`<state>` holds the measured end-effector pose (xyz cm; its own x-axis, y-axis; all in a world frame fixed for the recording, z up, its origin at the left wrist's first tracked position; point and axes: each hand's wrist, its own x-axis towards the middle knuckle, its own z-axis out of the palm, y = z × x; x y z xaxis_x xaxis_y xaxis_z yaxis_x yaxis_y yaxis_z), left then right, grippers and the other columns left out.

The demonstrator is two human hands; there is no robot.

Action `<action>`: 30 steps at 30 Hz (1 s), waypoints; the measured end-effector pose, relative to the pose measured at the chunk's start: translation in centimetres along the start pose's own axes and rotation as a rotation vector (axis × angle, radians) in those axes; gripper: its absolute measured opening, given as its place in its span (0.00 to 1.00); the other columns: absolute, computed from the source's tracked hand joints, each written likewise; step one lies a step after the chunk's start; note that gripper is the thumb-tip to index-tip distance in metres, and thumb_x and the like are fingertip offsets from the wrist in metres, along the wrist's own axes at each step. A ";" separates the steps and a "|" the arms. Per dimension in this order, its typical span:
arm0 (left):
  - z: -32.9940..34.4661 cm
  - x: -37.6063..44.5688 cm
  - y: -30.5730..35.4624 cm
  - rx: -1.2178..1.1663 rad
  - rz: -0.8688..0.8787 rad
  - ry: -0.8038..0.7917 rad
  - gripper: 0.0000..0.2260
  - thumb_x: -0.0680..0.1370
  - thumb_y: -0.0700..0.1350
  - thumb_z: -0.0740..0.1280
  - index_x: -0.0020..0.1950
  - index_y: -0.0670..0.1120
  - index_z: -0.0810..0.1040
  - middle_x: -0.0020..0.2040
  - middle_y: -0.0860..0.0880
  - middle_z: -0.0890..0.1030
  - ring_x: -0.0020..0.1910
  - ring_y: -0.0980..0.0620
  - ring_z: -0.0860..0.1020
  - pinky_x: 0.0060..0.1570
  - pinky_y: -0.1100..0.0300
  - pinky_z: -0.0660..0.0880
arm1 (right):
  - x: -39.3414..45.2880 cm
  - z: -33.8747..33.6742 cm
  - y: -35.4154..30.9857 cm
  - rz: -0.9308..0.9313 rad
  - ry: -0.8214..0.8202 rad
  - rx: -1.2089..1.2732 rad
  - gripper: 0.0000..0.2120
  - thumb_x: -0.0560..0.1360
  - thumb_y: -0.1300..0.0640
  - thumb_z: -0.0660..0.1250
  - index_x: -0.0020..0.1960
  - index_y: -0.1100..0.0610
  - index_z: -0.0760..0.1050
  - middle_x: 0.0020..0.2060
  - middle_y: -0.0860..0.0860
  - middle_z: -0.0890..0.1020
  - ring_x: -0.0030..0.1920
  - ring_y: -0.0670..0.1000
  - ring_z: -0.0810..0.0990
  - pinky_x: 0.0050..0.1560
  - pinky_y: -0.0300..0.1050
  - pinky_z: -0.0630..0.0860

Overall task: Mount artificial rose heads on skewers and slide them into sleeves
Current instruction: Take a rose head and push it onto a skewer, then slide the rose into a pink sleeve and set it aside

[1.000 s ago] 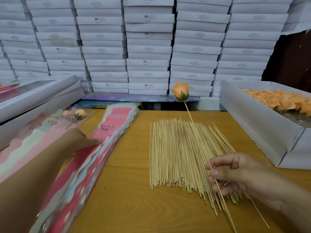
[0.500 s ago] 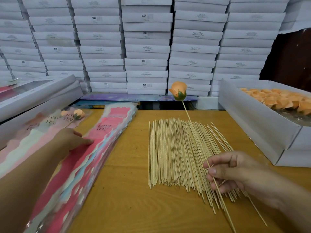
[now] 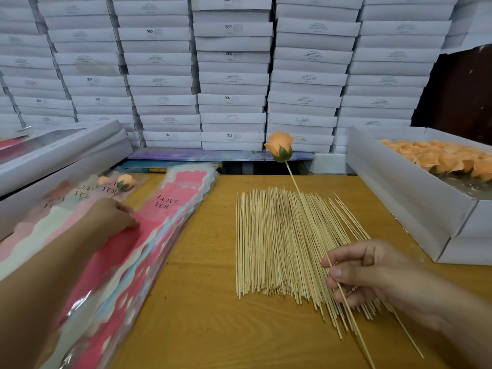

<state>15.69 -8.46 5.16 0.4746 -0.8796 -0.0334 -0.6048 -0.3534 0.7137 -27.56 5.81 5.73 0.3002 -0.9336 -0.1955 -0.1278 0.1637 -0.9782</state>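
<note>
The right hand (image 3: 372,272) pinches a skewer (image 3: 343,296) between thumb and curled fingers at about 4 o'clock in the view, low on its length, so the stick slants up toward 12 o'clock and carries an orange rose head (image 3: 279,146) with a green base at its top end. Beneath that hand a loose pile of bare skewers (image 3: 279,243) lies on the wooden table (image 3: 207,302), fanned out slightly toward 5 o'clock. At 9 o'clock the left hand (image 3: 111,217) rests on the stack of pink sleeves (image 3: 149,235) printed "LOVE YOU", fingertips bent onto the top sheet; whether it has actually gripped a sleeve I cannot tell. Just beyond it, toward 10 o'clock, finished roses in sleeves (image 3: 125,182) lie against a long white box (image 3: 61,158). At 2 o'clock an open white box (image 3: 399,193) holds more orange rose heads (image 3: 447,158). Behind everything, a wall of stacked white cartons (image 3: 231,75) fills the far side.
</note>
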 end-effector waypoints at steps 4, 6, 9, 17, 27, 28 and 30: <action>-0.2 -0.2 0.3 -0.003 -0.048 -0.060 0.08 0.71 0.34 0.77 0.48 0.36 0.83 0.49 0.35 0.82 0.46 0.38 0.79 0.50 0.48 0.77 | 0.0 -0.1 0.0 -0.009 -0.001 -0.005 0.09 0.67 0.61 0.75 0.47 0.59 0.85 0.41 0.62 0.84 0.37 0.56 0.84 0.33 0.42 0.81; -0.3 -0.3 0.4 -0.005 -0.059 -0.078 0.05 0.73 0.35 0.76 0.46 0.36 0.82 0.47 0.34 0.82 0.45 0.37 0.80 0.50 0.46 0.78 | 0.0 -0.1 0.0 -0.012 -0.002 -0.007 0.09 0.67 0.61 0.75 0.47 0.59 0.85 0.40 0.62 0.84 0.37 0.56 0.83 0.33 0.42 0.81; -0.3 -0.3 0.5 -0.020 -0.038 -0.101 0.05 0.75 0.35 0.73 0.47 0.35 0.80 0.48 0.33 0.82 0.42 0.40 0.79 0.49 0.48 0.78 | 0.0 0.0 0.0 -0.018 -0.009 -0.004 0.09 0.66 0.60 0.75 0.46 0.59 0.85 0.39 0.61 0.83 0.37 0.56 0.83 0.33 0.43 0.81; 0.2 -2.0 1.9 -0.201 0.019 -0.186 0.11 0.76 0.29 0.68 0.55 0.41 0.79 0.46 0.38 0.80 0.40 0.44 0.76 0.42 0.56 0.74 | 0.2 -0.1 0.2 -0.007 -0.016 0.022 0.07 0.66 0.62 0.75 0.44 0.61 0.85 0.40 0.62 0.83 0.37 0.56 0.83 0.34 0.42 0.80; 4.2 -11.9 5.9 -0.683 0.093 -0.497 0.13 0.77 0.28 0.67 0.53 0.44 0.81 0.42 0.42 0.87 0.34 0.47 0.84 0.31 0.54 0.83 | 0.6 0.2 0.8 -0.009 0.060 0.123 0.13 0.63 0.63 0.75 0.47 0.63 0.85 0.53 0.57 0.86 0.49 0.55 0.86 0.39 0.41 0.82; 4.7 -13.1 6.3 -0.691 0.117 -0.524 0.13 0.77 0.28 0.67 0.54 0.43 0.82 0.44 0.41 0.87 0.36 0.46 0.84 0.36 0.51 0.83 | 0.6 0.2 0.8 -0.015 0.062 0.136 0.13 0.63 0.62 0.75 0.47 0.62 0.86 0.54 0.56 0.86 0.51 0.55 0.86 0.39 0.41 0.82; 5.7 -15.2 6.6 -0.693 0.144 -0.588 0.13 0.77 0.29 0.68 0.56 0.44 0.82 0.46 0.40 0.87 0.38 0.44 0.83 0.44 0.50 0.81 | 0.7 0.3 0.8 -0.030 0.071 0.174 0.14 0.62 0.61 0.76 0.48 0.62 0.86 0.56 0.54 0.85 0.54 0.54 0.85 0.38 0.40 0.82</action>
<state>0.83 0.75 6.41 -0.0921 -0.9876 -0.1268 -0.0241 -0.1251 0.9919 -27.22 5.42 4.81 0.2332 -0.9581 -0.1666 0.0470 0.1822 -0.9821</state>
